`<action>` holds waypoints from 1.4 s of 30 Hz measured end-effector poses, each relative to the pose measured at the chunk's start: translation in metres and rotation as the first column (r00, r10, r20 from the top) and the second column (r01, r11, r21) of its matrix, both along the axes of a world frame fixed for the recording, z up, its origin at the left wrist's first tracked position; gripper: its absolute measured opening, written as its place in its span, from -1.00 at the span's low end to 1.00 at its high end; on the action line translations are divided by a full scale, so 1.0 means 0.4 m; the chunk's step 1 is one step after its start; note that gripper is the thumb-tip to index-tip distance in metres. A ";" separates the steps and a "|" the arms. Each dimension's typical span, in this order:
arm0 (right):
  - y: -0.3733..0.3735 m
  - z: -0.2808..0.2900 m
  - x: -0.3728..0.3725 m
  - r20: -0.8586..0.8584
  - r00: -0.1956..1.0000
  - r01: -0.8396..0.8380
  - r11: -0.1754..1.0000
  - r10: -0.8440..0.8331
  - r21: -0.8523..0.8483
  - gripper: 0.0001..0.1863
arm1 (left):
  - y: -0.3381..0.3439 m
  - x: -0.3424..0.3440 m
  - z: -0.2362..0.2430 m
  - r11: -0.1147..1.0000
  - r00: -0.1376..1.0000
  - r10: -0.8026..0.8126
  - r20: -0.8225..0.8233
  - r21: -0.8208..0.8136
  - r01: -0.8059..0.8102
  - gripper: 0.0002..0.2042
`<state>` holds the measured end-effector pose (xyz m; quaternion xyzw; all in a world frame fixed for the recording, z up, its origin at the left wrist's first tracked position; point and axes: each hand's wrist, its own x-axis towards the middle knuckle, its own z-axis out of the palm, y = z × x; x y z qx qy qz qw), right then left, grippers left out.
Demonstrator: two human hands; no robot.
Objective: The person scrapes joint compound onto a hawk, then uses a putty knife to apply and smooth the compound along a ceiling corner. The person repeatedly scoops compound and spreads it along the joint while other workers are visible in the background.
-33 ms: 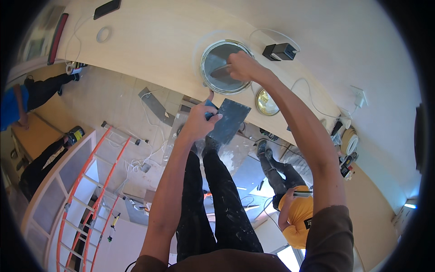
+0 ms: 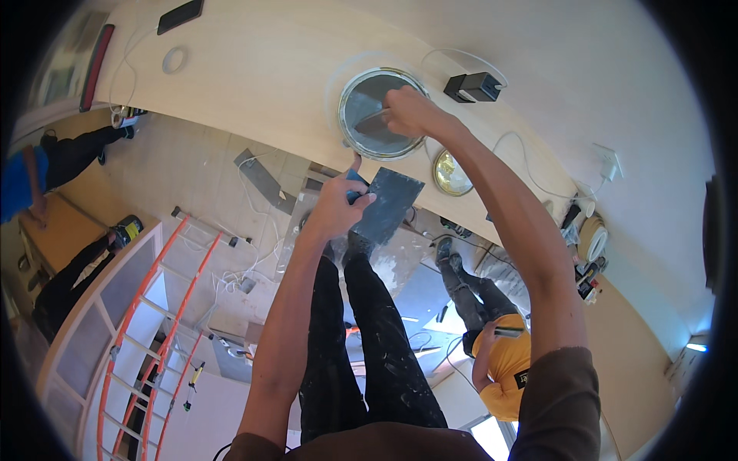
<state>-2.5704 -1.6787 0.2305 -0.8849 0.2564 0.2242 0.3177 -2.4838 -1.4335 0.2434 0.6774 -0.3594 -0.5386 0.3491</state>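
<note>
My left hand (image 2: 338,206) is closed around the blue handle of a flat rectangular trowel (image 2: 390,203). The trowel's grey, smeared blade is held just off the counter's near edge, beside the bucket. Over the open round bucket (image 2: 344,127), my right hand (image 2: 411,111) grips a putty knife (image 2: 374,121); its blade slants down into the grey paste (image 2: 377,91), and my fingers hide its handle. Right of the bucket, a shiny gold-coloured round lid (image 2: 452,174) rests on the counter.
The pale wooden counter (image 2: 254,84) also bears a tape roll (image 2: 174,60), a phone (image 2: 180,15) and a black charger block (image 2: 473,87) with a cable. Below are an orange ladder (image 2: 146,323), floor cables, a person in yellow (image 2: 507,361) and others at left.
The flat item held by the person in yellow has shifted slightly. My hands, the trowel and the putty knife stay almost where they were.
</note>
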 end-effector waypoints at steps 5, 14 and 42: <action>-0.037 -0.045 0.014 -0.047 0.998 0.048 0.998 -0.046 0.035 -0.72 | -0.021 -0.001 -0.003 0.999 1.000 -0.021 -0.007 0.044 0.021 -0.81; -0.047 0.109 0.020 -0.187 0.975 0.153 0.973 -0.121 0.171 -0.66 | 0.015 0.029 -0.005 0.998 0.999 0.036 -0.017 -0.045 -0.037 -0.80; -0.114 0.546 -0.273 0.085 0.791 0.539 0.756 -0.606 0.371 -0.53 | -0.132 0.196 0.167 0.893 0.871 0.434 0.229 -0.240 -0.382 -0.75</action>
